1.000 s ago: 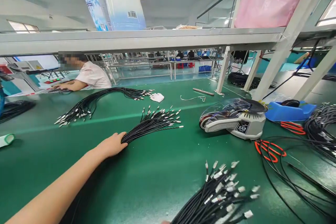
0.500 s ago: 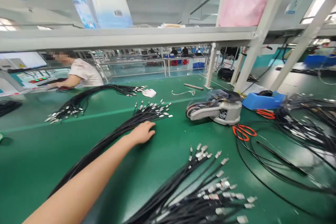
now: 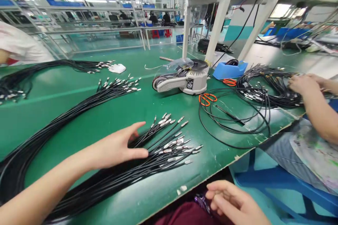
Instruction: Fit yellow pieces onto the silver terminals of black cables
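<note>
My left hand (image 3: 113,149) is over the near bundle of black cables (image 3: 124,174), with thumb and fingers spread around some of the strands. It is open; whether it presses on the cables I cannot tell. Small silvery connectors (image 3: 174,146) fan out at the bundle's end, to the right of the hand. My right hand (image 3: 235,202) is at the lower right, past the table edge and above my lap. Its fingers are loosely curled in towards the thumb, with nothing visible in them. Farther back, a second cable bundle (image 3: 76,107) curves across the green table (image 3: 71,130).
A tape dispenser (image 3: 185,81) stands mid-table beside orange-handled scissors (image 3: 207,100) and a blue tray (image 3: 229,70). Loose cables (image 3: 237,130) loop at the right. A co-worker's hands (image 3: 306,86) are on another cable pile (image 3: 266,88). A third bundle (image 3: 66,64) lies at the back left.
My left hand has come back from the farther bundle to the near one. The view has swung right and down, so my right hand and the co-worker's hands now show.
</note>
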`<action>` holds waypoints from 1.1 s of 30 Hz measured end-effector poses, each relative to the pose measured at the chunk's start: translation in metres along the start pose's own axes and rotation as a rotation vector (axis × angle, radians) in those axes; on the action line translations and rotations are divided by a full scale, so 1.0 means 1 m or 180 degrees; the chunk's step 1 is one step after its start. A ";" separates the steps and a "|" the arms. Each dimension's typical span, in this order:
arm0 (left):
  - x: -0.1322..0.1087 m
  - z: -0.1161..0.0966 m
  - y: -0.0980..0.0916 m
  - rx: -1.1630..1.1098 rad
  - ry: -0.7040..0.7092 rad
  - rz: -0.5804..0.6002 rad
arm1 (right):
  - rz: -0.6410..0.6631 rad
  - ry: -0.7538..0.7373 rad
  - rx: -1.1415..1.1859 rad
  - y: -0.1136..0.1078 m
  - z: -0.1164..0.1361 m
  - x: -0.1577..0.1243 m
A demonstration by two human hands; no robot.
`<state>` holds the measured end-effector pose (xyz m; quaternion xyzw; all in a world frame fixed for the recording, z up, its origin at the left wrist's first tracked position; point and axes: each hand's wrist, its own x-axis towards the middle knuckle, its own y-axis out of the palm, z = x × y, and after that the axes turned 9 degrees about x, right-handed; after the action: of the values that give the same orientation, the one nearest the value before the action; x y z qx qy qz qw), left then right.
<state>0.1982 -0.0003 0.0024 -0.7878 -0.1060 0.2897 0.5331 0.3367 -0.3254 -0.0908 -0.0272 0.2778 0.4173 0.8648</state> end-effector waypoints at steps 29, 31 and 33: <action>-0.031 -0.017 -0.020 -0.0747 0.0034 -0.1573 | -0.0183 -0.3349 -0.3283 0.070 0.072 0.117; -0.027 -0.013 -0.012 -0.0623 -0.0104 -0.1131 | -0.0398 -0.3274 -0.2967 0.063 0.071 0.116; -0.017 -0.007 0.000 -0.0386 -0.0234 -0.0777 | -0.0462 -0.3242 -0.2691 0.057 0.069 0.111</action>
<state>0.1883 -0.0142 0.0105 -0.7886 -0.2378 0.2444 0.5116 0.3815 -0.1910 -0.0782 -0.1821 -0.3556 0.3917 0.8288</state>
